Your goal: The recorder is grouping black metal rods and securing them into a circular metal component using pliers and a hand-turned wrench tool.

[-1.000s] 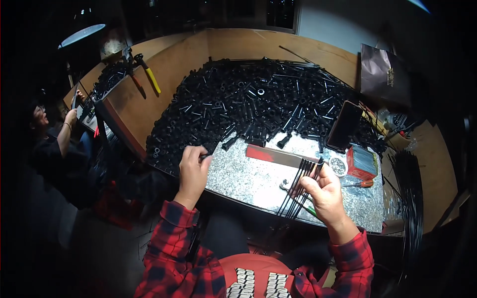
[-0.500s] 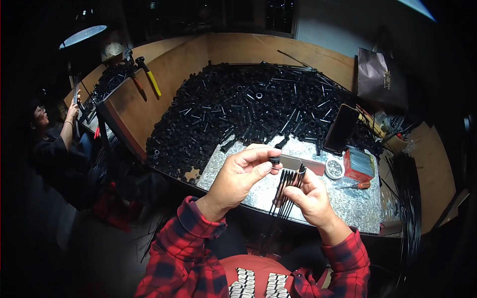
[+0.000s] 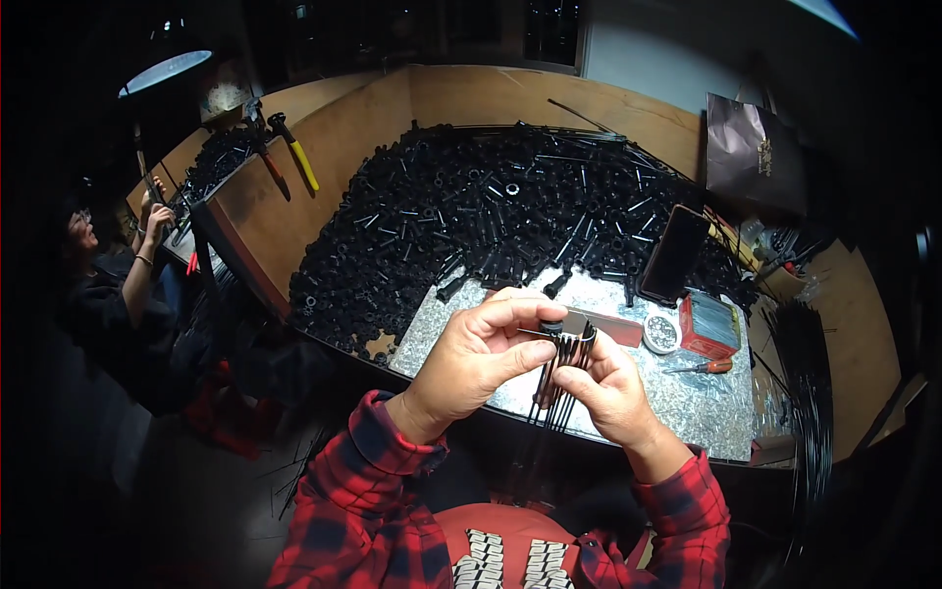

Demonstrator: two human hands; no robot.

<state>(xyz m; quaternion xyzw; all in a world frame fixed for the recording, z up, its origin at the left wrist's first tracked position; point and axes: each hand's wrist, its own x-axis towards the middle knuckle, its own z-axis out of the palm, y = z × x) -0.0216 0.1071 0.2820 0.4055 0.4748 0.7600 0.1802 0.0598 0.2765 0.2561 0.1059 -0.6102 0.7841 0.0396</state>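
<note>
My left hand (image 3: 481,346) is closed, its fingers pinching a small black round part (image 3: 551,326). The left thumb tip lies against the upper ends of several thin black rods (image 3: 552,398). My right hand (image 3: 610,393) grips these rods as a fanned bundle, thumb across the front, with their lower ends hanging down. Both hands meet above a speckled silvery work surface (image 3: 446,339). How the round part touches the rods is partly hidden by my fingers.
Beyond lies a large heap of black parts (image 3: 471,211) inside wooden walls (image 3: 348,118). To the right are a phone (image 3: 675,253), a white tub (image 3: 661,334), a red box (image 3: 708,329) and a screwdriver (image 3: 714,366). Pliers (image 3: 294,152) hang at left, near a co-worker (image 3: 118,285).
My left hand has moved slightly right with the round part, bringing its thumb onto the rods' upper ends. The rod bundle has shifted slightly left. The co-worker's hands have moved.
</note>
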